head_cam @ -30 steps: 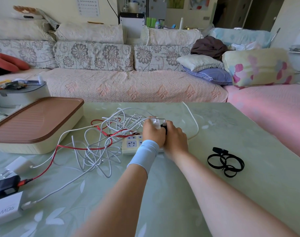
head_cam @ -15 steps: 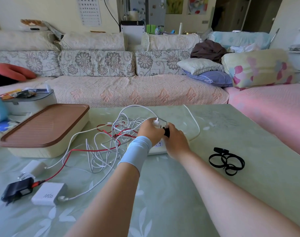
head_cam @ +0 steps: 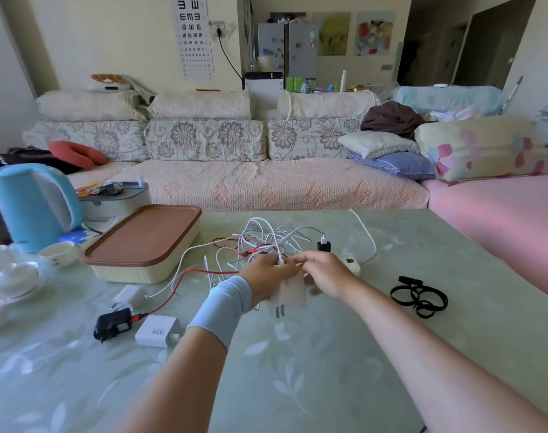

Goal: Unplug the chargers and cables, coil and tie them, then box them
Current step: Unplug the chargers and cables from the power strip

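Soft, even daylight fills the room, sheen on the glossy table (head_cam: 328, 354), wide-angle bending at edges, hands slightly motion-blurred.

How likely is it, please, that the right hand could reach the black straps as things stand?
Probably yes: the black straps lie on bare table beside the right hand, though it pinches a cable.

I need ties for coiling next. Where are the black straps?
In the head view, the black straps lie on the table, right of the right hand and the power strip, touching neither.
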Tool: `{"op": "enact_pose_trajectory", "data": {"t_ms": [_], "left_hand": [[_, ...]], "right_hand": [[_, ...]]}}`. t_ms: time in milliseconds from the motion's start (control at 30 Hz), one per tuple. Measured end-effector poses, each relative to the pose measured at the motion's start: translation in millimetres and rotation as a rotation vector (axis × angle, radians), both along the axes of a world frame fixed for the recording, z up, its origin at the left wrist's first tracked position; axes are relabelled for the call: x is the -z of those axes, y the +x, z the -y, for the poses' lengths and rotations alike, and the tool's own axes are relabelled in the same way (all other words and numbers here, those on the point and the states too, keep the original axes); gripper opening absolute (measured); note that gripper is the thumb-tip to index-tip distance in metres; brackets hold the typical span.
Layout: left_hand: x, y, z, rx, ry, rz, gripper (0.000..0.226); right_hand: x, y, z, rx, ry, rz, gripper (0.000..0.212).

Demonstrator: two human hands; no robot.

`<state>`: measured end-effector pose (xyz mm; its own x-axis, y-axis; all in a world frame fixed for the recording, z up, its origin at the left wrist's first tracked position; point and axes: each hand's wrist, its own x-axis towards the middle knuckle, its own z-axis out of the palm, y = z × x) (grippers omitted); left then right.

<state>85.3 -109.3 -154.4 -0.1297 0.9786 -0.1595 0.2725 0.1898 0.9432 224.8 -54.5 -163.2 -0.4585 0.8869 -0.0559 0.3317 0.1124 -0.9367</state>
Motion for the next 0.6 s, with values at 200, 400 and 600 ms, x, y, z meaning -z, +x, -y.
{"op": "enact_pose_trajectory", "data": {"t_ms": [200, 400, 600], "left_hand": [[0, -35, 33, -0.098, 0.101, -0.131, 0.03], [-4, -78, 55, -0.212, 0.165, -0.275, 0.024], [7, -134, 75, -0.247, 0.124, -0.344, 0.027]], "right_hand": [[-4, -25, 36, -0.276, -0.134, -0.069, 0.045], [6, -73, 47, -0.267, -0.137, -0.08, 0.039], [9, -121, 60, -0.155, -0.08, -0.101, 0.028]]}}
